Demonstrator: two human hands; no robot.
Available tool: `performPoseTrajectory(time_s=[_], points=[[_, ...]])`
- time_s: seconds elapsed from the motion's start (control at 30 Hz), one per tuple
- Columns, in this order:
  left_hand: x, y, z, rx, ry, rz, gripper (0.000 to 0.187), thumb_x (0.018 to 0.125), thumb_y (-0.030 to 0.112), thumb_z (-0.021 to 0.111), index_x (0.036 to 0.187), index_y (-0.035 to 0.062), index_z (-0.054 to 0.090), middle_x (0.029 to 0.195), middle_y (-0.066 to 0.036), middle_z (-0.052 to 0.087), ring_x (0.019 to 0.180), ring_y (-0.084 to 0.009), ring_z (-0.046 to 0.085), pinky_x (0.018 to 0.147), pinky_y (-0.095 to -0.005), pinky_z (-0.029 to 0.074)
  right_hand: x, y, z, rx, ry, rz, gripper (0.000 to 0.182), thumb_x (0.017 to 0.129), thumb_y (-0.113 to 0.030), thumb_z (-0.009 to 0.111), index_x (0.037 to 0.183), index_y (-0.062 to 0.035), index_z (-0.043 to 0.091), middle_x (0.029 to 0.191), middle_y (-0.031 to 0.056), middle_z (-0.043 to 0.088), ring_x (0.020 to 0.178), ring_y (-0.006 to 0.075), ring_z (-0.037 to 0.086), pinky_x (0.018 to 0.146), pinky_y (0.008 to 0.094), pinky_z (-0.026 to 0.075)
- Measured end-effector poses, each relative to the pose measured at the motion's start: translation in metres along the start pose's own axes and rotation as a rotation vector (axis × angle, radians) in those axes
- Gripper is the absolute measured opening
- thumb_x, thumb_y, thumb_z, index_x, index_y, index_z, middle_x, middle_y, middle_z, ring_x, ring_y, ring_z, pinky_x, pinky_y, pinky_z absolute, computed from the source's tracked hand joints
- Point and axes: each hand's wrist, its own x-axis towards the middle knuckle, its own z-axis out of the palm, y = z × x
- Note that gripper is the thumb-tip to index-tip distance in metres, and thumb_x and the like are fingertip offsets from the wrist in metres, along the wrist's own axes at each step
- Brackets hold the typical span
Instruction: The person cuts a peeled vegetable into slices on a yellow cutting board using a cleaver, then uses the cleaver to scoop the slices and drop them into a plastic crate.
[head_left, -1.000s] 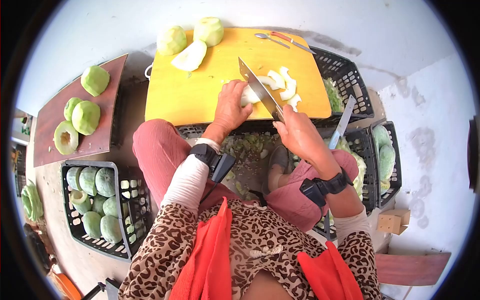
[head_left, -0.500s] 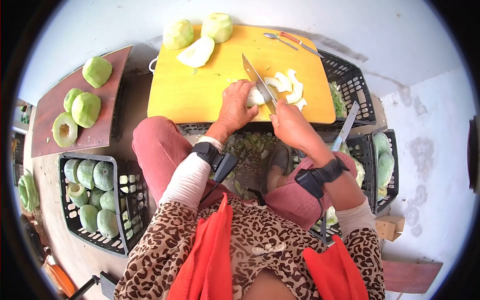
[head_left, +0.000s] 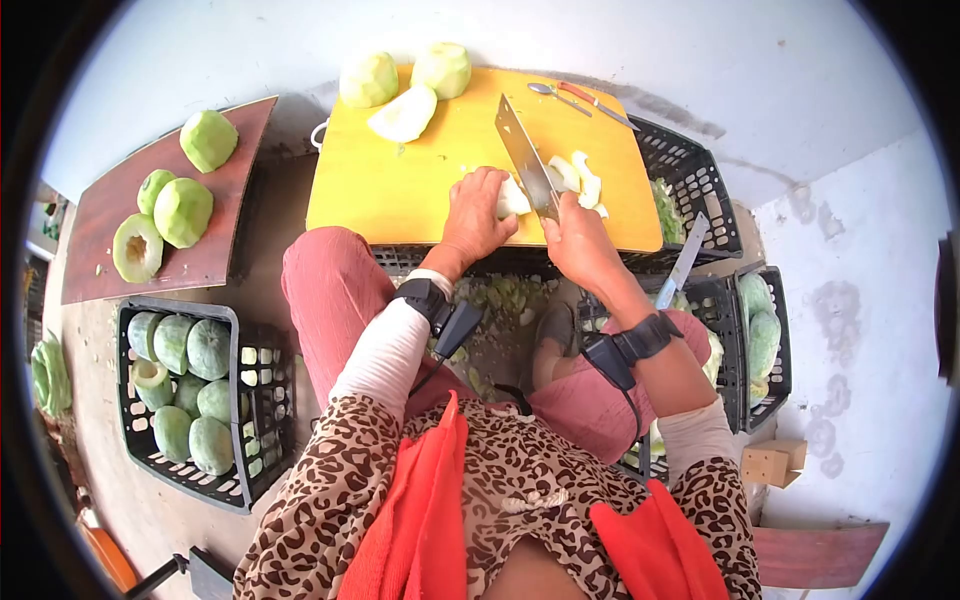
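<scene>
My right hand point(head_left: 583, 240) is wrapped round the handle of a cleaver point(head_left: 524, 152), whose broad blade stands over the yellow board point(head_left: 400, 200). Just left of the blade, my left hand point(head_left: 476, 220) presses its fingers on a pale, peeled melon piece point(head_left: 512, 198). Curved cut melon slices point(head_left: 588, 183) lie on the board to the right of the blade, partly hidden by it. At the board's far left are two peeled whole melons point(head_left: 441, 70) and a melon half point(head_left: 403, 114).
A spoon point(head_left: 556, 96) and a red-handled knife point(head_left: 590, 100) lie at the board's far right. Peeled melons point(head_left: 184, 213) sit on a brown board point(head_left: 110, 235) at left. Below it stands a black crate point(head_left: 236, 400) of unpeeled melons. Another knife point(head_left: 684, 258) rests on crates at right.
The cleaver has shifted to the right against the melon piece and slices, leaving more of the held piece showing. The whole view has shifted slightly. Both hands keep their holds.
</scene>
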Motion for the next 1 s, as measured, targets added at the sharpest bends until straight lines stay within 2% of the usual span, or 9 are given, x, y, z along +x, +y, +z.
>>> performPoseTrajectory(time_s=[0.27, 0.47, 0.57, 0.63, 0.8, 1.0], points=[[0.001, 0.0, 0.001, -0.001, 0.012, 0.009, 0.052, 0.065, 0.018, 0.068, 0.114, 0.0056, 0.051, 0.11, -0.015, 0.053, 0.104, -0.0363, 0.051, 0.093, -0.0453, 0.039, -0.024, -0.019, -0.03, -0.112, -0.156, -0.036, 0.021, 0.087, -0.009, 0.054, 0.094, 0.01, 0.048, 0.079, 0.0321, 0.061, 0.077, 0.0479, 0.062, 0.067, 0.0526, 0.049], [0.002, 0.001, 0.0, -0.008, -0.009, -0.006, 0.052, 0.066, 0.018, 0.068, 0.113, 0.0054, 0.051, 0.108, -0.015, 0.053, 0.104, -0.0364, 0.051, 0.093, -0.0452, 0.039, -0.004, -0.017, -0.009, -0.165, -0.168, -0.062, 0.023, 0.089, -0.008, 0.054, 0.094, 0.0126, 0.047, 0.074, 0.0328, 0.06, 0.076, 0.049, 0.061, 0.067, 0.0517, 0.048], [0.003, 0.003, -0.003, 0.001, -0.033, -0.023, 0.053, 0.066, 0.018, 0.069, 0.114, 0.0048, 0.052, 0.107, -0.015, 0.053, 0.105, -0.035, 0.051, 0.094, -0.045, 0.038, 0.015, -0.011, 0.007, -0.138, -0.146, -0.046, 0.015, 0.082, 0.001, 0.049, 0.093, 0.0108, 0.05, 0.08, 0.0324, 0.062, 0.08, 0.0467, 0.064, 0.07, 0.0507, 0.051], [0.002, 0.002, -0.002, 0.0, -0.029, -0.028, 0.054, 0.065, 0.017, 0.071, 0.114, 0.0048, 0.052, 0.106, -0.013, 0.053, 0.106, -0.0321, 0.05, 0.095, -0.0446, 0.036, 0.025, -0.004, 0.02, -0.136, -0.107, 0.004, 0.016, 0.084, -0.001, 0.051, 0.094, 0.0109, 0.05, 0.081, 0.0331, 0.062, 0.082, 0.0469, 0.063, 0.071, 0.0507, 0.051], [0.0, 0.003, -0.003, 0.02, -0.003, 0.001, 0.053, 0.065, 0.018, 0.072, 0.112, 0.0036, 0.052, 0.106, -0.013, 0.053, 0.106, -0.0323, 0.051, 0.095, -0.0446, 0.036, 0.026, 0.007, 0.018, 0.002, 0.001, 0.025, 0.026, 0.087, -0.011, 0.06, 0.097, 0.0107, 0.049, 0.083, 0.0338, 0.062, 0.084, 0.0485, 0.062, 0.074, 0.0509, 0.05], [0.0, 0.002, -0.001, -0.001, 0.002, -0.02, 0.054, 0.065, 0.019, 0.072, 0.112, 0.0044, 0.05, 0.106, -0.013, 0.053, 0.106, -0.0319, 0.051, 0.095, -0.0443, 0.037, -0.002, -0.015, -0.01, -0.069, -0.016, -0.012, 0.025, 0.089, -0.012, 0.057, 0.096, 0.0104, 0.05, 0.081, 0.0337, 0.061, 0.083, 0.0487, 0.062, 0.072, 0.052, 0.049]])
